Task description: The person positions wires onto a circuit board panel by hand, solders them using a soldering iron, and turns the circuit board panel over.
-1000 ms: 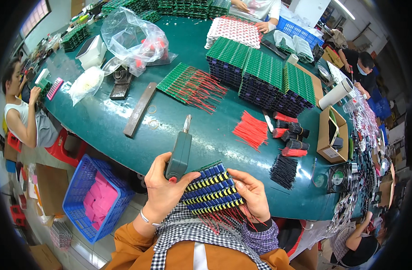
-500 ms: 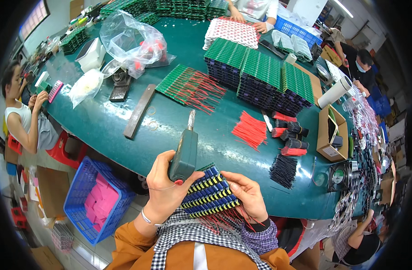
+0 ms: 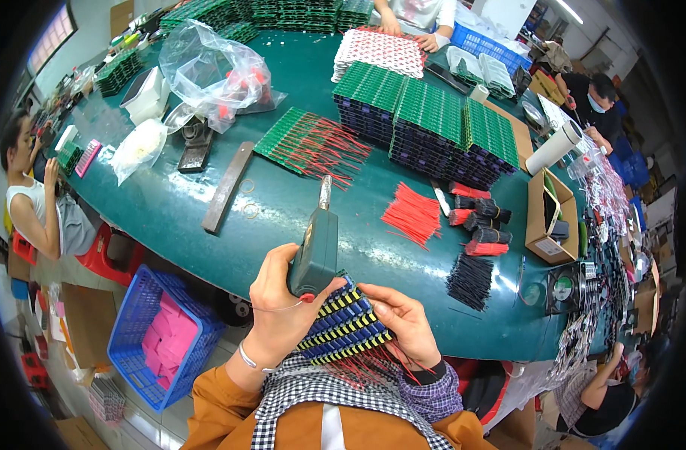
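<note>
Two hands are engaged at the near edge of the green worktop [image 3: 170, 217]. The left hand [image 3: 279, 311] is closed around the dark green grip of a handheld tool [image 3: 314, 247], whose metal tip points away over the worktop; a thin red lead [image 3: 283, 306] runs across the fingers. Just right of it, the block of blue and yellow cells [image 3: 344, 324] is held tilted above the lap, off the worktop, with red wires hanging from its underside. The right hand [image 3: 403, 326] cups the block's right end, fingers curled underneath and thumb on top.

Risks, as judged: the block rests on one hand only, so a slackened grip could tip it to the floor. The tool sits against the block; if its tip is hot, a swing could mark the cells or the fingers. The trailing wires could snag on the sleeve. Farther right, the loose red wires [image 3: 412, 214] and black bundles [image 3: 470, 279] lie near the edge and could be swept off.
</note>
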### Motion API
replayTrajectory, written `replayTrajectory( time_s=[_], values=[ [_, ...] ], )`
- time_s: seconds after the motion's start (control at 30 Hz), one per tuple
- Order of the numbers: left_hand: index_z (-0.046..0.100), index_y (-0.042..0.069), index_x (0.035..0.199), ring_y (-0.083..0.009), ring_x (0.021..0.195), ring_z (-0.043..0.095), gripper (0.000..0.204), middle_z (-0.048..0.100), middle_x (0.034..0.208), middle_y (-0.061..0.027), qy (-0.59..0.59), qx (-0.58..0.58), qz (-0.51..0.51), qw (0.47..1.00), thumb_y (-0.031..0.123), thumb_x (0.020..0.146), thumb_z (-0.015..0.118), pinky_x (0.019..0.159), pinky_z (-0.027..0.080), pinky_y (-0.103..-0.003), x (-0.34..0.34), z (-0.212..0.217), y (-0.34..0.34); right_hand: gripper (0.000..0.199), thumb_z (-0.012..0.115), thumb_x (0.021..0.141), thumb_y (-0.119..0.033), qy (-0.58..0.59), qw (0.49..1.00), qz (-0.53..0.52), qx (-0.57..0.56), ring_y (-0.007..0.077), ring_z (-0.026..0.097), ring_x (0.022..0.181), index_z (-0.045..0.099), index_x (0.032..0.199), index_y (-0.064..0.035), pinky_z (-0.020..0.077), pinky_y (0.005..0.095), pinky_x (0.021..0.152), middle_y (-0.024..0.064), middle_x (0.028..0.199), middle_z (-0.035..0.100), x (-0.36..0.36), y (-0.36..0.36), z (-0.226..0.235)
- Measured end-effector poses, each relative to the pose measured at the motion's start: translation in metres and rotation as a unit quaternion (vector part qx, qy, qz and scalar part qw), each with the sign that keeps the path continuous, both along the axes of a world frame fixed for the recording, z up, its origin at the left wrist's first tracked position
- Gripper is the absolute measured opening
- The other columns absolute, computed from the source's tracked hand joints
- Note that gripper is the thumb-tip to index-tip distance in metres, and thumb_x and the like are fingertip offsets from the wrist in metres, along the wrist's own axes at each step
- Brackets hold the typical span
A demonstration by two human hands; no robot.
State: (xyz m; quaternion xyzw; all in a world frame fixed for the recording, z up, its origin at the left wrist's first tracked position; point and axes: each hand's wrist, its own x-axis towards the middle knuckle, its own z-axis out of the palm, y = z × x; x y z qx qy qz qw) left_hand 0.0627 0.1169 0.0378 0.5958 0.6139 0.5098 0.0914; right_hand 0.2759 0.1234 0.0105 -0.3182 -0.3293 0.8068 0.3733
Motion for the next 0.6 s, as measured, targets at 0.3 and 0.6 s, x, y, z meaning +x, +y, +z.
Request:
replayTrajectory(
  time_s=[0.3, 0.6],
  values=[
    [0.064, -0.002, 0.114, -0.0212, 0.079, 0.070, 0.053, 0.070, 0.092, -0.0118, -0.113, -0.023, 0.059, 0.992, 0.008, 0.072, 0.095, 0.073, 0.056, -0.033, -0.010, -0.006, -0.013, 0.047, 0.060, 0.107, -0.013, 0.038, 0.998, -0.038, -0.025, 0.0182, 0.071, 0.112, 0.050, 0.148, 0.0073, 0.0575, 0.0318, 0.098, 0.0162, 0.129, 0.071, 0.012, 0.011, -0.001],
    [0.067, -0.003, 0.119, -0.0120, 0.083, 0.065, 0.035, 0.070, 0.103, -0.0063, -0.205, 0.000, 0.086, 0.975, 0.006, 0.089, 0.083, 0.073, 0.054, -0.028, -0.023, -0.028, -0.020, 0.048, 0.062, 0.106, -0.011, 0.086, 0.987, -0.133, 0.020, 0.0173, 0.074, 0.105, 0.049, 0.149, 0.0057, 0.0615, 0.0319, 0.093, 0.0160, 0.127, 0.071, 0.037, 0.027, 0.011]
  ],
)
